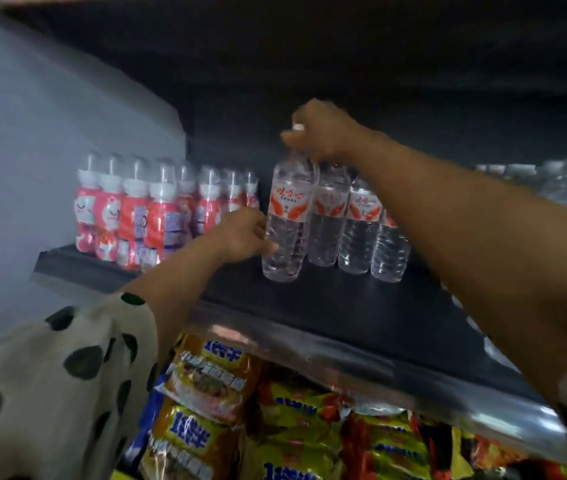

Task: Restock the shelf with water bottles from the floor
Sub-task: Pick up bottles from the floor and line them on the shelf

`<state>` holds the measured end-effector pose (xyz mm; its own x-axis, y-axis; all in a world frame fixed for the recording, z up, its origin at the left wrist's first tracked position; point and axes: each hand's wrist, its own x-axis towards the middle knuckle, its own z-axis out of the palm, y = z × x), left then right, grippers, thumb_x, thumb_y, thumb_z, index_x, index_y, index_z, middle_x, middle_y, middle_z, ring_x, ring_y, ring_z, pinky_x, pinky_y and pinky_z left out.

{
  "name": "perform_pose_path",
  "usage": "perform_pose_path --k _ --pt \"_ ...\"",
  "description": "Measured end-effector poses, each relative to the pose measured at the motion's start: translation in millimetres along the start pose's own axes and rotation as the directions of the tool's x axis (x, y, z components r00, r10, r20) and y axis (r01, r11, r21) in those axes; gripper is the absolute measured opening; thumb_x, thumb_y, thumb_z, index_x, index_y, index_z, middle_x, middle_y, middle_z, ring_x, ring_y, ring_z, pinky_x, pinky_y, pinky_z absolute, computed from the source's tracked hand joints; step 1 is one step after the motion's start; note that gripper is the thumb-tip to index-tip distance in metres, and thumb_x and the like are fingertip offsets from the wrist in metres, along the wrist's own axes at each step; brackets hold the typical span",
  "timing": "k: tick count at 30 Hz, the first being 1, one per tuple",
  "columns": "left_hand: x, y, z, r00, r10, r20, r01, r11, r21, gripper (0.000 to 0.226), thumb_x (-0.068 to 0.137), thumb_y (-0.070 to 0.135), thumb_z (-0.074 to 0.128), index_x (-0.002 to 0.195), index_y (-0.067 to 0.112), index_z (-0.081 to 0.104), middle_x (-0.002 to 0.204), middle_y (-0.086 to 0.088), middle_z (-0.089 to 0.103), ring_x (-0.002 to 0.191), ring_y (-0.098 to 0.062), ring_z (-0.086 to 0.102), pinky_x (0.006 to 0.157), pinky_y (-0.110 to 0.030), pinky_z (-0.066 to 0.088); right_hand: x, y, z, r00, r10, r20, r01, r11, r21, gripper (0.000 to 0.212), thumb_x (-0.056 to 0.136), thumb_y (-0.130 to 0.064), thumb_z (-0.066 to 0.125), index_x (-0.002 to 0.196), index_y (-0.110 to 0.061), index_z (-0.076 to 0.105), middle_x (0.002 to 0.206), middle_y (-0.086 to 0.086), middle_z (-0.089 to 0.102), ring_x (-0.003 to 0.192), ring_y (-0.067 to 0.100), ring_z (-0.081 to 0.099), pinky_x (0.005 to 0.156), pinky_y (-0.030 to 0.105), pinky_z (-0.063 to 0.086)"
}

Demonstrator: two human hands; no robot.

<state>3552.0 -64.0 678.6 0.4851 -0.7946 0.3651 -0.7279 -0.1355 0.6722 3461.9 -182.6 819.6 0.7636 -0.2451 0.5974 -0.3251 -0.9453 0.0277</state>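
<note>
Polka-dot sleeve point(50, 393), cream fabric with dark spots, fills the lower left corner on the left arm. Head view only. Below the shelf edge: crinkly foil noodle packs point(206, 382), yellow, orange and blue, glossy, piled loosely. Dark flat shelf point(309, 306) with a shiny metal front strip carries the stock. Four clear ribbed plastic water bottles point(341, 223) stand in a row mid-shelf, red-and-white labels, touching side by side. Front water bottle point(287, 220) is leftmost, upright or slightly tilted; hard to tell with motion blur. Left hand point(245, 237) is curled round that bottle's lower body from the left side, gripping it. Right hand point(320, 129) is clenched down over the cap and neck area of the front bottles; fingers pinch at the tops, exact cap count unclear. Pink-labelled small bottles point(143, 213) with clear domed caps are packed at shelf's left end, near the grey wall point(50, 133). More clear bottles point(559, 181) sit blurred at far right.
</note>
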Motion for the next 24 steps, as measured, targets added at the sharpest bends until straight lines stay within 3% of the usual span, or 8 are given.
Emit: perform_pose_path --k 8,11,16,18,22,24 --pt "42 -29 18 0.999 -0.045 0.001 0.045 0.998 -0.038 0.024 0.084 0.015 0.072 0.106 0.006 0.066 0.103 -0.013 0.07 0.1 -0.027 0.066 0.093 -0.046 0.052 35 36 35 0.998 0.026 0.049 -0.029 0.998 0.062 0.032 0.088 -0.035 0.054 0.087 -0.005 0.064 0.08 0.006 0.059 0.073 0.021 0.056 0.065 0.027 0.041" --pt "47 -29 22 0.999 -0.05 0.0 0.05 0.998 -0.048 0.02 0.085 0.014 0.071 0.103 0.005 0.066 0.102 -0.016 0.07 0.099 -0.029 0.066 0.093 -0.047 0.052 44 42 41 0.998 0.02 0.061 -0.023 0.999 0.049 0.029 0.087 -0.037 0.054 0.077 -0.01 0.06 0.078 0.004 0.059 0.075 0.022 0.058 0.065 0.028 0.043" --pt "50 -26 25 0.999 -0.046 -0.023 0.046 0.999 0.001 0.018 0.088 0.016 0.068 0.103 0.009 0.061 0.095 -0.004 0.063 0.094 -0.02 0.062 0.094 -0.037 0.052 52 42 44 0.996 0.022 0.086 -0.022 1.0 0.007 0.029 0.086 -0.039 0.054 0.065 -0.019 0.052 0.077 0.002 0.058 0.079 0.024 0.06 0.065 0.029 0.042" --pt "51 -27 26 0.999 -0.038 -0.025 0.039 0.999 0.012 0.019 0.088 0.017 0.068 0.103 0.007 0.062 0.093 -0.003 0.062 0.094 -0.02 0.061 0.094 -0.038 0.051 52 44 43 0.996 0.027 0.09 -0.027 1.0 -0.005 0.029 0.087 -0.041 0.054 0.068 -0.019 0.054 0.08 0.002 0.06 0.08 0.024 0.06 0.066 0.029 0.042" --pt "54 -27 27 0.999 -0.045 -0.024 0.045 0.999 0.028 0.024 0.089 0.016 0.066 0.109 0.005 0.064 0.097 -0.006 0.064 0.098 -0.022 0.062 0.096 -0.04 0.05 48 46 39 0.992 0.02 0.124 -0.024 0.999 0.026 0.035 0.09 -0.048 0.057 0.096 -0.013 0.059 0.096 0.004 0.057 0.087 0.021 0.056 0.07 0.027 0.038" --pt "55 -26 27 0.998 -0.051 -0.029 0.052 0.998 0.021 0.023 0.089 0.014 0.066 0.11 0.005 0.064 0.098 -0.006 0.065 0.097 -0.022 0.062 0.095 -0.04 0.05 47 45 38 0.991 0.018 0.132 -0.025 0.998 0.052 0.041 0.089 -0.052 0.057 0.099 -0.012 0.058 0.098 0.004 0.056 0.089 0.02 0.055 0.07 0.027 0.037"
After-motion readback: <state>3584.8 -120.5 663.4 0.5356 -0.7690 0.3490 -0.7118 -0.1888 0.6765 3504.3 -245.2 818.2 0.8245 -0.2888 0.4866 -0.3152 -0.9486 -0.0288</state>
